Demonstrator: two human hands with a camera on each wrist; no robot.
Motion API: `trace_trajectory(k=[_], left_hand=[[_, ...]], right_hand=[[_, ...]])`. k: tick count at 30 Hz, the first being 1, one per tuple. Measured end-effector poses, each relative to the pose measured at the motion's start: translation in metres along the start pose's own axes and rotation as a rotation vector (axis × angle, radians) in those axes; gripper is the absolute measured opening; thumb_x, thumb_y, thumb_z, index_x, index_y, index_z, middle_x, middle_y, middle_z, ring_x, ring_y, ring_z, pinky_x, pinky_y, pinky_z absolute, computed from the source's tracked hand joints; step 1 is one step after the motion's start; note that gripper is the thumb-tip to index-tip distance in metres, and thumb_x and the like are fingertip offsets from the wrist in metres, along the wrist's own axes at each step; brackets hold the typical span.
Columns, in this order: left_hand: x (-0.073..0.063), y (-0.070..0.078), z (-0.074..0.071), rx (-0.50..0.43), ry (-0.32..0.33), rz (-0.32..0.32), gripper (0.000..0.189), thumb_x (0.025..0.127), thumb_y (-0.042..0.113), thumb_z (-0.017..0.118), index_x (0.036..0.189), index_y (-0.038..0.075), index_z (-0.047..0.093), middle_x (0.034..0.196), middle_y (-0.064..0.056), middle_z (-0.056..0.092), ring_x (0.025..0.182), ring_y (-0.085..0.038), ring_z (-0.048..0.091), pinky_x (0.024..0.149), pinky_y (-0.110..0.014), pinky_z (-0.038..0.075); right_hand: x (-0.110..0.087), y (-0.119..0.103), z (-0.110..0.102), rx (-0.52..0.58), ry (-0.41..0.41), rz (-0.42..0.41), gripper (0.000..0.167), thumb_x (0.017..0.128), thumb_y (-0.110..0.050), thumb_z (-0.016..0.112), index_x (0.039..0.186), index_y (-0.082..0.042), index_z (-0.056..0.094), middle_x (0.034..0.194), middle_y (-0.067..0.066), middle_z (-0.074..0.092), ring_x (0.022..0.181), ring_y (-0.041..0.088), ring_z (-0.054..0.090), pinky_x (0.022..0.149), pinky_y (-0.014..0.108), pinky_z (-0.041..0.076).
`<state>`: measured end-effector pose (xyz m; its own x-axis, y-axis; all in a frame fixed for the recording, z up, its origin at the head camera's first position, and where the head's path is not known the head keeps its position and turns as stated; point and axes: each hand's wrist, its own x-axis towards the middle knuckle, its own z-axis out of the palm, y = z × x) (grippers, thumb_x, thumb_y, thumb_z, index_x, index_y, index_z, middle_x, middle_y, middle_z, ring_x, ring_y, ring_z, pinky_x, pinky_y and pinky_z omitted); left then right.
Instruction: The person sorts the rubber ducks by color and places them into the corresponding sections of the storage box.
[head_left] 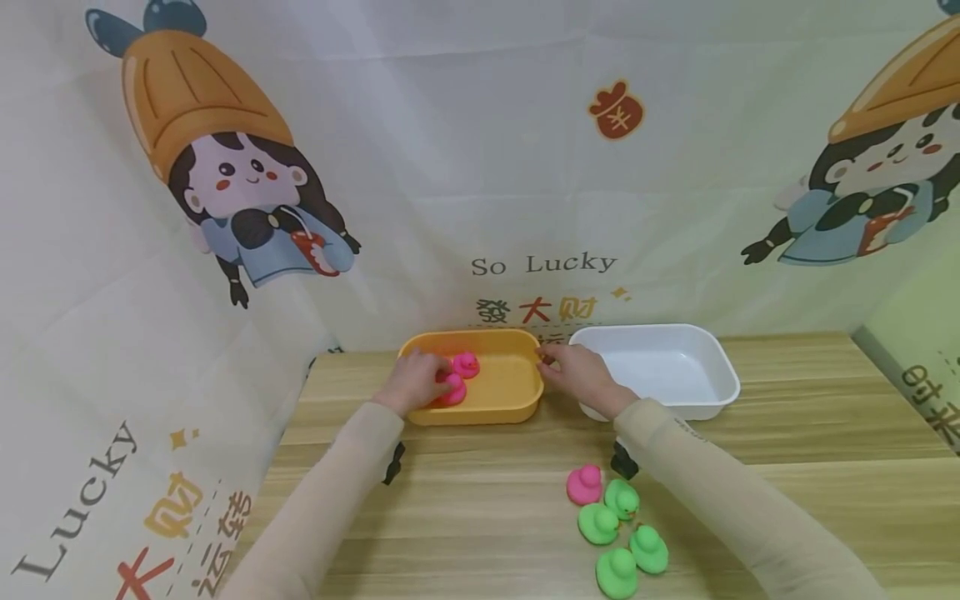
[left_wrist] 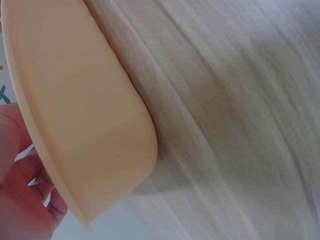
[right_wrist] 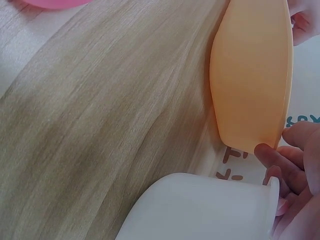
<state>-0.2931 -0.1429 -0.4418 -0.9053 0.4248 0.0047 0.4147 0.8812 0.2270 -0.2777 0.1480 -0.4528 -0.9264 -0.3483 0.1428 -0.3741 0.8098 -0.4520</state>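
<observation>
My left hand (head_left: 414,381) reaches over the left end of an orange plastic tray (head_left: 502,414). Its fingertips are right at a pink rubber duck (head_left: 453,390) inside; I cannot tell whether they grip it. Behind that duck sits another pink duck (head_left: 466,365), with a bit of pink showing beside it. The left wrist view shows curled fingers (left_wrist: 42,187) beyond the rim, with the ducks hidden by the tray wall. At the tray's right end, my right hand (head_left: 577,372) pinches the rim between thumb and finger. It overlaps the left edge of a white tray (head_left: 675,410).
On the wood-grain table (head_left: 465,492), a pink duck (head_left: 584,485) and several green ducks (head_left: 621,572) lie in front of the trays, left of my right forearm. A printed cloth (head_left: 450,167) hangs behind the table and along its left side.
</observation>
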Motion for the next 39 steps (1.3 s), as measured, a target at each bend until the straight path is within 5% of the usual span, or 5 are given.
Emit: trace_trajectory(k=[14,25,39], left_hand=[[-0.006,0.004,0.000,-0.032,0.039,-0.020,0.018,0.094,0.019,0.077,0.102,0.004,0.076,0.084,-0.006,0.064,0.088,-0.026,0.053,0.084,-0.042,0.047],[-0.031,0.031,0.006,-0.106,0.189,0.192,0.013,0.090,0.013,0.079,0.098,0.004,0.076,0.086,-0.003,0.073,0.090,-0.026,0.063,0.085,-0.043,0.053],[-0.064,0.082,0.030,-0.183,0.161,0.338,0.016,0.093,0.017,0.079,0.104,0.006,0.075,0.089,-0.001,0.068,0.084,-0.019,0.054,0.079,-0.035,0.049]], right_hand=[[0.000,0.000,-0.001,-0.014,-0.007,0.002,0.035,0.103,-0.021,0.063,0.131,-0.001,0.069,0.114,0.012,0.077,0.087,0.024,0.067,0.079,0.043,0.058],[0.000,-0.001,-0.003,0.008,-0.015,-0.005,0.036,0.102,-0.020,0.063,0.132,0.000,0.069,0.114,0.014,0.076,0.085,0.024,0.066,0.076,0.041,0.057],[0.000,0.000,-0.007,0.045,-0.045,-0.036,0.036,0.102,-0.018,0.065,0.132,0.003,0.068,0.114,0.016,0.076,0.091,0.025,0.070,0.080,0.042,0.058]])
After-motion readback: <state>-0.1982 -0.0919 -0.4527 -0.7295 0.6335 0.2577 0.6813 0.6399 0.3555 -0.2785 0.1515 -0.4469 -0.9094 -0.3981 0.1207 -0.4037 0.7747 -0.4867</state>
